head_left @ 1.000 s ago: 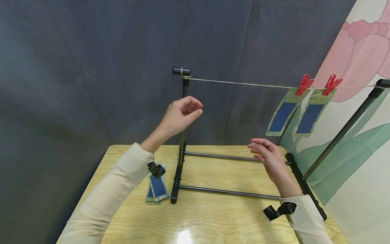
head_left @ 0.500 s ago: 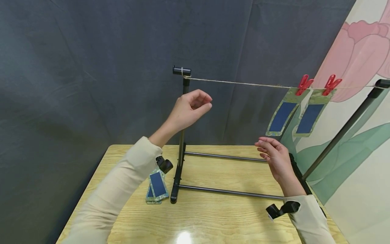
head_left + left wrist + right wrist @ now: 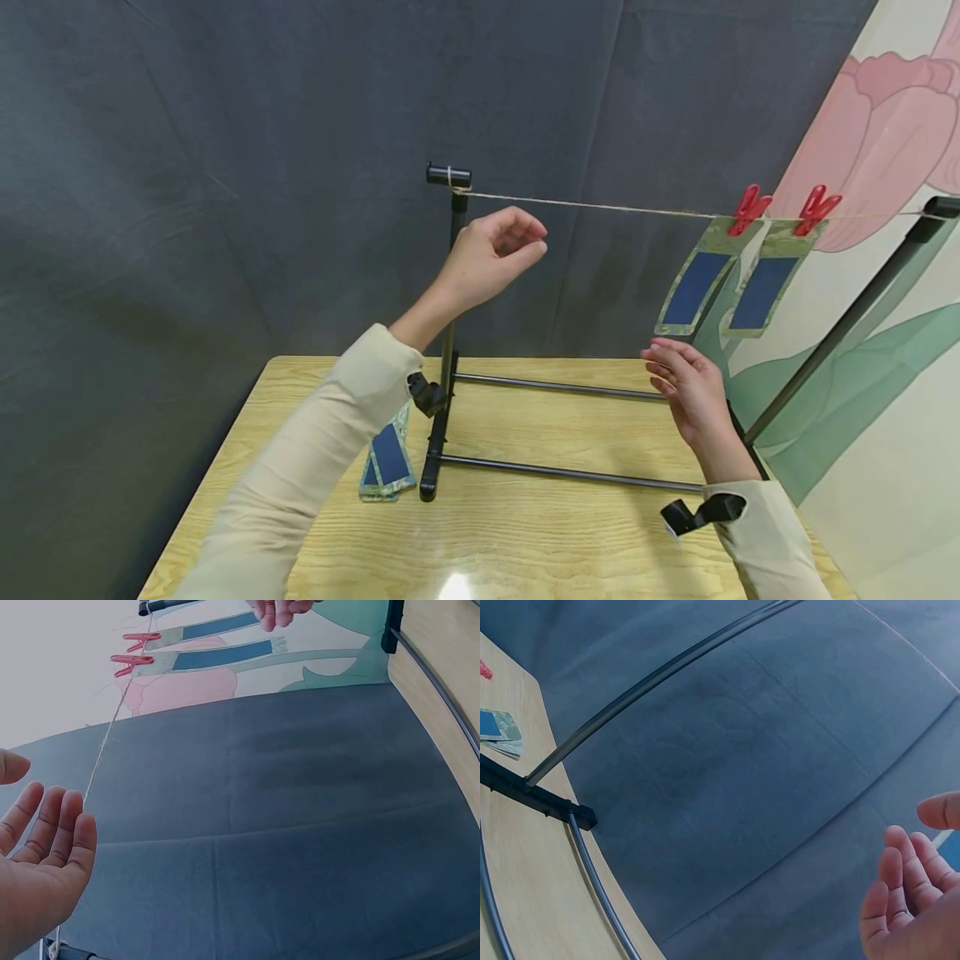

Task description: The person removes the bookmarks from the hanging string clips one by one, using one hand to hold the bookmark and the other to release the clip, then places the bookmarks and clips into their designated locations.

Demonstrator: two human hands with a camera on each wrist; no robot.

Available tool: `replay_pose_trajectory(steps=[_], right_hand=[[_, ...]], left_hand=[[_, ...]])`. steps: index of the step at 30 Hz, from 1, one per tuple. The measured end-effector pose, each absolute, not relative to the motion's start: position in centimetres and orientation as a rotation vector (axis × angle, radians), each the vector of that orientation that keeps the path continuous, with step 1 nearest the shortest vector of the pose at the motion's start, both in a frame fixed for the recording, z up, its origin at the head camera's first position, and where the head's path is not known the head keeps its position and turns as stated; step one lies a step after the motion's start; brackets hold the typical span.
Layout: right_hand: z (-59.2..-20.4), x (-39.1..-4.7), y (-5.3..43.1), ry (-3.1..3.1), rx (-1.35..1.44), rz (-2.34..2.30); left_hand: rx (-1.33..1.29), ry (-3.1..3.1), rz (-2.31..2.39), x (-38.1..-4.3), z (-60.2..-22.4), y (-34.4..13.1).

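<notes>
My left hand [image 3: 495,254] is raised just below the twine [image 3: 585,203], near the left post. In the left wrist view, that hand's thumb and loosely bent fingers are apart with nothing between them. Lower down, my right hand [image 3: 690,392] hovers below the hanging cards, and its relaxed fingers [image 3: 900,870] hold nothing in the right wrist view. Two cards with dark blue panels and green patterned borders, a left card [image 3: 696,287] and a right card [image 3: 765,292], hang from the twine. A red clothespin [image 3: 748,210] clips one, and another red clothespin [image 3: 817,210] clips the other.
A black frame with a left post [image 3: 447,350] and a right post [image 3: 832,333] stands on the wooden table [image 3: 525,542]. More blue cards [image 3: 390,458] lie stacked left of its base. Something red [image 3: 484,670] shows beyond them. A grey curtain [image 3: 300,167] hangs behind.
My left hand has moved right and up towards the twine, past the left post. The right hand has shifted slightly right. The hanging cards and clothespins stay where they were.
</notes>
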State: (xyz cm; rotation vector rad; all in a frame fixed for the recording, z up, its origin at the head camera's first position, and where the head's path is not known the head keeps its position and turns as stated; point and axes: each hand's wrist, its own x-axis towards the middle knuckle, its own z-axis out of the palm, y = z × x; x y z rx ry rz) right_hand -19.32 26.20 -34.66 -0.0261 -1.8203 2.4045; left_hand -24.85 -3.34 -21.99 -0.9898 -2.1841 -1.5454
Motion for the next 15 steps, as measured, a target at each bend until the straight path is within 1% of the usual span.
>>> replay_pose_trajectory(steps=[15], right_hand=[[-35.2,-19.8,27.9,-1.536,-0.138,2.662]], left_hand=[[-1.021,-2.160,-1.532,-25.6,-21.2,-1.3]])
